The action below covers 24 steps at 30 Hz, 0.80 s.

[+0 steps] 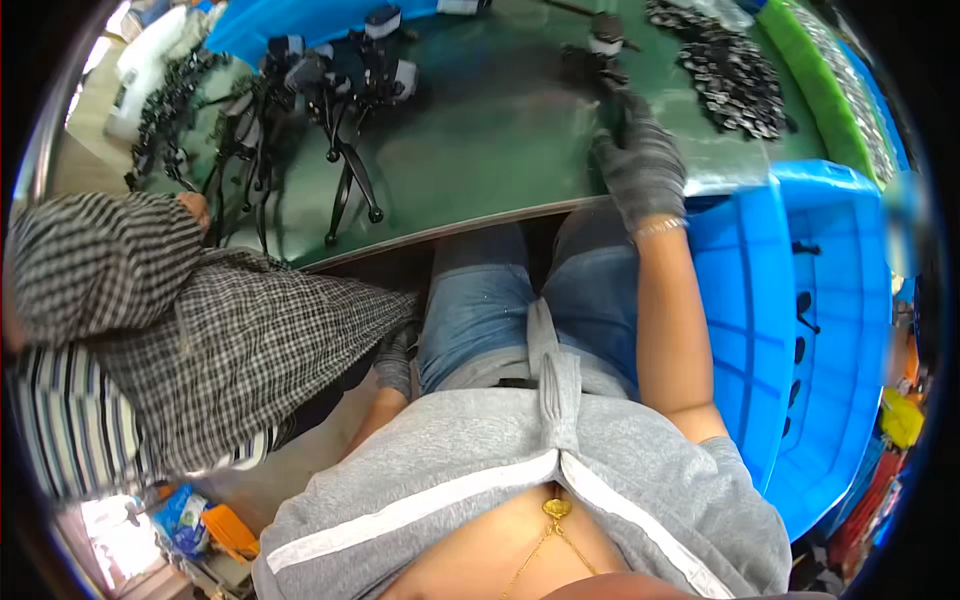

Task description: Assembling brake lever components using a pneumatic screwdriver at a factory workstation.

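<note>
My right hand, in a grey striped glove, reaches over the front edge of the green table. Its fingers close on a black lever assembly with a light grey block on it; the fingertips blend into the dark part. Low beside my left thigh hangs my left hand, also gloved, its fingers lost in shadow. Several black brake levers with ball ends lie in a bunch on the table's left half, some poking past the front edge.
A co-worker in a checked garment sits close on my left, a hand at the table edge. Many small dark parts are heaped at the far right, beside a green-edged tray. Blue crates stand against my right side.
</note>
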Each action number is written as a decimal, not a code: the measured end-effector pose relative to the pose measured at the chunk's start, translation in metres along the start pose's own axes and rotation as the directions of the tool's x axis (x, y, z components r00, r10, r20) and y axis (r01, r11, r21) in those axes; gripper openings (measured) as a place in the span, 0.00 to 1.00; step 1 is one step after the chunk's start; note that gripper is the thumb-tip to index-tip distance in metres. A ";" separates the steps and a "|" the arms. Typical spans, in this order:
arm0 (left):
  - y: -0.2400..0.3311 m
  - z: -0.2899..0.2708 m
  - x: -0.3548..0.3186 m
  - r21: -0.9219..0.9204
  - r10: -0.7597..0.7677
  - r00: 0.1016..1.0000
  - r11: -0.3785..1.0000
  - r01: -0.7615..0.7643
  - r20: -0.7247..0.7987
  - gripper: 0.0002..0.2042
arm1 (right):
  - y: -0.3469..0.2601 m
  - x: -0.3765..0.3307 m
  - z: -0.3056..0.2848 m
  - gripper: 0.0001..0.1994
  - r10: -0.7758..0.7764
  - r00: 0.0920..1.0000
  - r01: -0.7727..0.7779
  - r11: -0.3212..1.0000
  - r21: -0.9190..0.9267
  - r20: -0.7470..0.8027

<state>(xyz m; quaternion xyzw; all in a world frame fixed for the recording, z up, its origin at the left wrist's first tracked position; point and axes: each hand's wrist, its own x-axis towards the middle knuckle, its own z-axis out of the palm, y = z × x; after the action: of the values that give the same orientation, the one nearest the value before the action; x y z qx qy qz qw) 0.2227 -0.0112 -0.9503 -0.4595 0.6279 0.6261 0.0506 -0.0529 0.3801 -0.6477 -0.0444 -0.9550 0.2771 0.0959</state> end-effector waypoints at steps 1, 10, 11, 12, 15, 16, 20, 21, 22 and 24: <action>0.006 0.004 -0.009 -0.016 0.085 0.996 0.996 -0.085 -0.005 0.15 | 0.002 0.004 0.007 0.25 -0.001 1.000 0.001 0.999 -0.047 -0.004; 0.222 0.113 -0.195 0.207 0.976 0.055 0.010 -0.978 0.209 0.08 | 0.046 0.057 0.017 0.29 0.024 0.982 -0.006 0.996 -0.092 0.190; 0.249 0.133 -0.210 0.157 0.965 -0.034 -0.076 -0.985 0.259 0.08 | 0.097 0.090 0.032 0.27 -0.154 0.976 0.152 0.988 0.022 0.153; 0.270 0.149 -0.216 0.139 0.958 0.006 -0.035 -0.990 0.285 0.09 | 0.126 0.106 0.041 0.26 -0.337 0.935 0.323 0.937 0.131 0.106; 0.322 0.176 -0.185 0.094 0.949 -0.104 -0.138 -0.986 0.297 0.11 | 0.096 0.090 0.049 0.25 -0.160 0.987 0.156 0.890 0.428 -0.028; 0.337 0.191 -0.177 0.091 0.933 -0.047 -0.084 -0.992 0.357 0.13 | 0.102 0.096 0.053 0.25 -0.028 0.996 0.062 0.881 0.470 -0.080; 0.380 0.238 -0.128 0.333 0.860 0.078 -0.110 -0.937 0.504 0.19 | 0.063 0.065 0.027 0.26 0.003 0.994 0.036 0.936 0.350 -0.110; 0.390 0.257 -0.124 0.318 0.856 0.065 -0.119 -0.941 0.512 0.19 | 0.058 0.057 0.016 0.26 0.044 0.994 -0.015 0.965 0.261 -0.105; 0.396 0.278 -0.121 0.440 0.812 0.109 -0.192 -0.877 0.573 0.22 | 0.055 0.049 0.006 0.26 0.091 0.991 -0.074 0.984 0.164 -0.100; 0.406 0.319 -0.112 0.527 0.760 0.157 -0.271 -0.805 0.630 0.24 | 0.046 0.041 -0.007 0.25 0.164 0.981 -0.153 0.983 0.101 -0.102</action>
<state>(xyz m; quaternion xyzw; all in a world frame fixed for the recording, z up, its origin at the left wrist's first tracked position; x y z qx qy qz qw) -0.1364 0.2282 -0.6458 0.1689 0.9657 0.1310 -0.1477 -0.0901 0.4279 -0.6604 -0.1310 -0.9278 0.3252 0.1278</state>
